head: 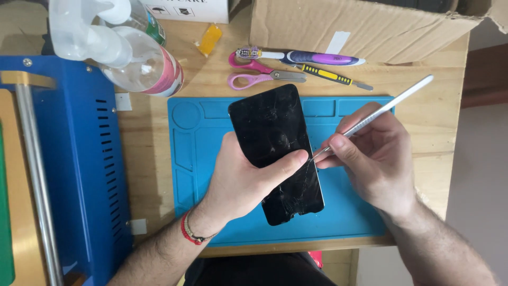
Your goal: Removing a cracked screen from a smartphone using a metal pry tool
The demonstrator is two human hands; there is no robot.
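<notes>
A black smartphone (272,132) with a badly cracked screen lies tilted over a blue silicone work mat (349,212). My left hand (243,177) grips it from the left side and underneath, thumb pressed across the glass near the right edge. My right hand (378,156) pinches a thin metal pry tool (389,106) like a pen. Its flat tip touches the phone's right edge just beside my left thumb. The tool's other end points up and to the right.
Pink scissors (259,75), a purple toothbrush (307,56) and a yellow-handled tool (330,76) lie behind the mat. A clear spray bottle (140,58) lies at the back left, a cardboard box (360,24) at the back right, a blue machine (79,159) on the left.
</notes>
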